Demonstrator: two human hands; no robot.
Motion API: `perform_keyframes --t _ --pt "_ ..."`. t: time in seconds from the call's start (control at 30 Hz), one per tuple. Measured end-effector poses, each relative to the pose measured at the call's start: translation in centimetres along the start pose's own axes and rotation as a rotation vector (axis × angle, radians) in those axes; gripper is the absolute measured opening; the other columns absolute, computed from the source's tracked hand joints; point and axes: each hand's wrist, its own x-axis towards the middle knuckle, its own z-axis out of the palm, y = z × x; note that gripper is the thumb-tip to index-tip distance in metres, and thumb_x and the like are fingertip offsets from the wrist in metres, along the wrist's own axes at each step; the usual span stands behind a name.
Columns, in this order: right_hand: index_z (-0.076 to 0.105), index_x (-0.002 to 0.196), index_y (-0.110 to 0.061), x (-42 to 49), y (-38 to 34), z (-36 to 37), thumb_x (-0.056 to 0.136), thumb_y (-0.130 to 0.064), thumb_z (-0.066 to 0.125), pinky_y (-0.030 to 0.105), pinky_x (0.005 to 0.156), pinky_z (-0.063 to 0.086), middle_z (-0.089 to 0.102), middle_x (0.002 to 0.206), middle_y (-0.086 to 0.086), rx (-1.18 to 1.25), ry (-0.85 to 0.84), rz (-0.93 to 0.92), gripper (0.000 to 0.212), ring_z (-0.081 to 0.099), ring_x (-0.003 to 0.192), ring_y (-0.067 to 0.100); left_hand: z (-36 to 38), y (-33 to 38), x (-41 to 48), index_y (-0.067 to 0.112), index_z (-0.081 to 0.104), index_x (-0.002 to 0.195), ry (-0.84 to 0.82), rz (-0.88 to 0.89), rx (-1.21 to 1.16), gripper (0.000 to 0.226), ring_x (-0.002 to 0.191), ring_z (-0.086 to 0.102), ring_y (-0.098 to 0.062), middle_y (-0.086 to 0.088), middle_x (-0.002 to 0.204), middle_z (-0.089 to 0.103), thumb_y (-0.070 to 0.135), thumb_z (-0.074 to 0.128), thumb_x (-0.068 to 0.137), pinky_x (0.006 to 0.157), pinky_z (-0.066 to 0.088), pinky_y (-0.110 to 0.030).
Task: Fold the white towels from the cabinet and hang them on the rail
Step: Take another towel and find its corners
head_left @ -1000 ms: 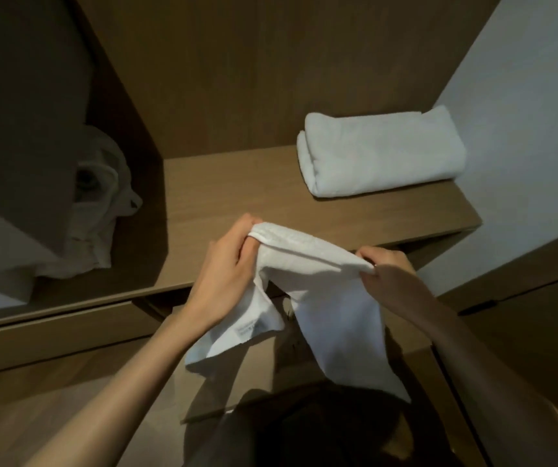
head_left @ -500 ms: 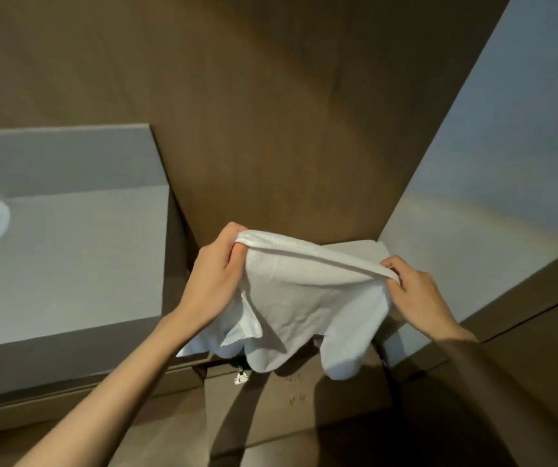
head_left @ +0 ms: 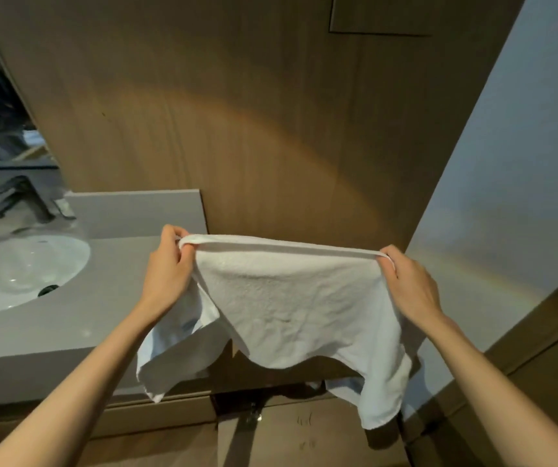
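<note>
Towel: A white towel (head_left: pixel 291 305) hung spread between the two hands. Its top hem was pulled nearly taut from one hand to the other, and its lower edge sagged in uneven lobes below both wrists.

Progress: One towel was out and in hand. Judging by its loose, ragged hang, the folding had barely begun or had reached a first doubling at most. A second layer showed behind, under the left wrist and below the right one.

Left to do: The fold had yet to be squared and the towel had yet to be hung. No rail, cabinet or other towel appeared in the view, so how many towels remained could not be told.

Left hand: The left hand (head_left: pixel 166 271) gripped the hem's left corner, fingers curled round the edge. Its forearm reached up and forward from the lower left.

Right hand: The right hand (head_left: pixel 409 281) gripped the hem's right corner, its back toward the camera and fingers closed on the bunched edge. It was held at about the same height as the left.

Surroundings: A grey counter (head_left: pixel 102 291) with a white basin (head_left: pixel 18 267) lay to the left of the left hand. A wood-panelled wall (head_left: pixel 271 146) stood beyond both hands. A pale wall (head_left: pixel 523 163) rose to the right of the right hand.
</note>
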Motion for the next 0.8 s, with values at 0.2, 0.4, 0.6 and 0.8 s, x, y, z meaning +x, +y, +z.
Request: perform_keyframes --t 0.2,0.4,0.6,0.8 --pt "0.061 0.095 -0.029 0.6 -0.6 1.1 0.100 -0.038 0.046 0.025 0.061 0.042 0.066 0.088 -0.005 0.093 -0.173 -0.124 0.019 0.061 0.078 0.015 -3.2 -3.3 -3.0 0.009 0.049 0.096 0.047 0.057 0.339 0.007 0.066 0.050 -0.028 -0.009 0.078 0.058 0.003 0.050 0.093 0.060 0.036 -0.037" --pt "0.068 0.095 -0.030 0.3 -3.2 3.2 0.098 -0.042 0.050 0.026 0.064 0.048 0.068 0.086 -0.010 0.189 -0.273 -0.177 0.021 0.061 0.082 0.009 -6.5 -6.9 -5.3 0.006 0.061 0.098 0.050 -0.029 0.516 0.026 0.086 0.058 -0.042 -0.019 0.092 0.063 -0.010 0.049 0.081 0.069 0.046 -0.045" --pt "0.070 0.090 -0.032 0.4 -7.4 6.5 0.094 -0.048 0.051 0.034 0.072 0.051 0.068 0.081 -0.015 0.245 -0.326 -0.182 0.025 0.061 0.081 0.007 -9.4 -9.7 -5.2 0.003 0.052 0.105 0.194 -0.227 0.385 0.011 0.080 0.057 -0.037 -0.021 0.093 0.062 0.006 0.044 0.098 0.068 0.044 -0.043" --pt "0.063 0.080 -0.029 0.8 -13.0 9.8 0.097 -0.044 0.050 0.024 0.056 0.038 0.063 0.075 -0.011 0.288 -0.362 -0.164 0.026 0.057 0.073 0.005 -11.9 -13.1 -1.9 0.008 0.051 0.093 0.306 -0.254 0.304 0.020 0.076 0.050 -0.024 -0.008 0.089 0.057 0.019 0.037 0.102 0.063 0.035 -0.035"
